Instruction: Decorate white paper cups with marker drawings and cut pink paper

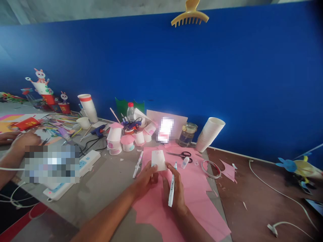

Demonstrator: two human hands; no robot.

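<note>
Between the fingers of my left hand [146,178] is a small white paper piece [157,159] with a little pinkish-red drawing near its top edge. My right hand [179,190] has a white marker [171,193] with a light blue tip held between its fingers, tip pointing up and away. The right fingertips are close to the paper piece's lower right corner; whether they touch it I cannot tell. Under both hands lies a large pink paper sheet [194,205]. Just beyond them are black scissors [180,155], a small white bottle [185,162] and a tape roll [211,169].
Another marker [138,164] lies to the left. Behind stand pink-and-white paper cup pieces [114,137], a lit phone [165,129], a glass jar [187,134] and stacked paper cups [210,134]. A power strip [73,174] and a co-worker's hand [25,144] are at left.
</note>
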